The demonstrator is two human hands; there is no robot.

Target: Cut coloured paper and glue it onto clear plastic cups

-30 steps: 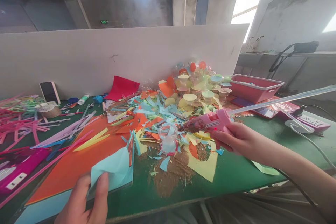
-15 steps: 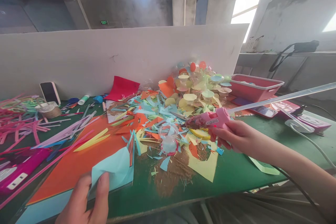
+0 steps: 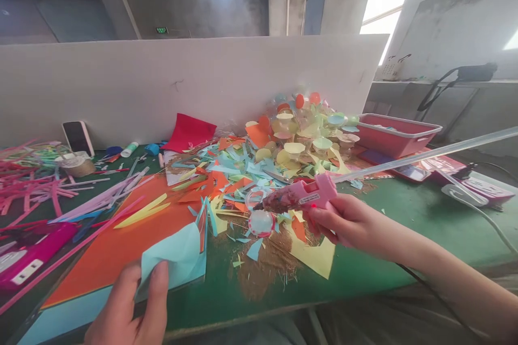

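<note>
Gripping the pink glue gun (image 3: pixel 309 194) in the right hand (image 3: pixel 343 221), pointing it left at the clear plastic piece (image 3: pixel 260 222) among paper scraps (image 3: pixel 229 164) mid-desk (image 3: pixel 424 215). Pinching light-blue paper (image 3: pixel 173 252) at near left between thumb and finger of the left hand (image 3: pixel 133 302).

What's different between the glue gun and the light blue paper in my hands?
The glue gun is pink and chunky; the light blue paper is thin and creased. The right hand grips the glue gun, while the left hand pinches the light blue paper at one end. Both are held, one in each hand.
</note>
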